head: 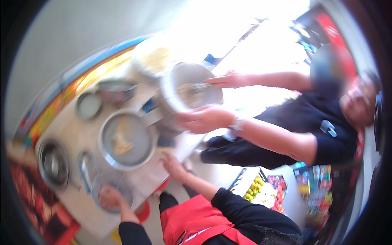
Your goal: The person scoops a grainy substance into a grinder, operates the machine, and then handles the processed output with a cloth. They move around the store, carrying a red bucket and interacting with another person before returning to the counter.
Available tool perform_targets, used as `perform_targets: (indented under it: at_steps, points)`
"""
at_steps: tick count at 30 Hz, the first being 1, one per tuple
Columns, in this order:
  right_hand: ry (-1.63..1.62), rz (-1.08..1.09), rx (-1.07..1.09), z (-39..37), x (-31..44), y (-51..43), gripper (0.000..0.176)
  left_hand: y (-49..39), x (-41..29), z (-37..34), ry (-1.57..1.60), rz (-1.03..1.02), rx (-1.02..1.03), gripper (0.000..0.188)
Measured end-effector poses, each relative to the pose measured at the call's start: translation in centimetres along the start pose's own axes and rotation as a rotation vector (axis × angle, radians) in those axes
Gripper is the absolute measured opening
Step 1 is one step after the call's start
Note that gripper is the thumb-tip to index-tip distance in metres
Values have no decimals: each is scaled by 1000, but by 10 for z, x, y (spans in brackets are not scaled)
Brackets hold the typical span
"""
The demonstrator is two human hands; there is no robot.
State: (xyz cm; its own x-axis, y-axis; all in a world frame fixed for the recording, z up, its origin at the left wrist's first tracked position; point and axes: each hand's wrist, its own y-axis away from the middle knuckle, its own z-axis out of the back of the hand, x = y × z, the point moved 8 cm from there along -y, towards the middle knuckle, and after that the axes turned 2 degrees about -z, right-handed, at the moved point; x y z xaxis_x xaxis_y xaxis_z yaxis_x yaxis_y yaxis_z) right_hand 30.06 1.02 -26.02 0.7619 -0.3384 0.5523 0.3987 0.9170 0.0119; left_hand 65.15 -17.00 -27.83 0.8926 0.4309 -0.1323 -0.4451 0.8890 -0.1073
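Observation:
My left hand (110, 196) is at a clear round bowl or lid (125, 186) near the table's edge, its fingers curled. Blur hides whether it grips anything. My right hand (173, 167) hangs at the table edge with fingers apart and nothing in it. Between and beyond my hands sits a round metal pan (139, 153) holding a piece of pale yellow food (122, 142). Across from it, another person's hands (211, 118) hold a large round pot (170, 92), tilted, with a utensil (197, 87) inside over some food.
On the table (82, 211) stand a steel bowl (55, 165), a clear container (87, 170), a small round tin (88, 105), a dark pot (118, 90) and a wide basin of pale food (153, 59). A red bucket (144, 211) is below the edge. Produce (254, 188) lies behind to the right.

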Motion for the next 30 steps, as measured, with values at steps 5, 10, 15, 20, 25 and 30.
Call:
perform_targets:
  at_steps: [5, 10, 15, 20, 25, 30]
  points:
    - [65, -245, -88, 75, -50, 124, 25, -3, -6, 3, -119, -29, -7, 55]
    - [33, -671, 89, 67, -112, 266, 24, -10, -2, -25, -16, -48, 375, 58]
    - [7, -838, 217, 43, -152, 388, 27, -33, 21, -79, 607, -36, 707, 71]
    - [-126, -801, 27, 41, -157, 460, 28, -59, 89, -91, 715, -185, 688, 61]
    - [-231, -1023, 175, 14, -151, 532, 23, 0, 243, -43, 646, -12, 638, 52]
    - [-253, -1040, 131, 8, -143, 589, 24, 117, 429, -13, 432, 233, 1057, 23]
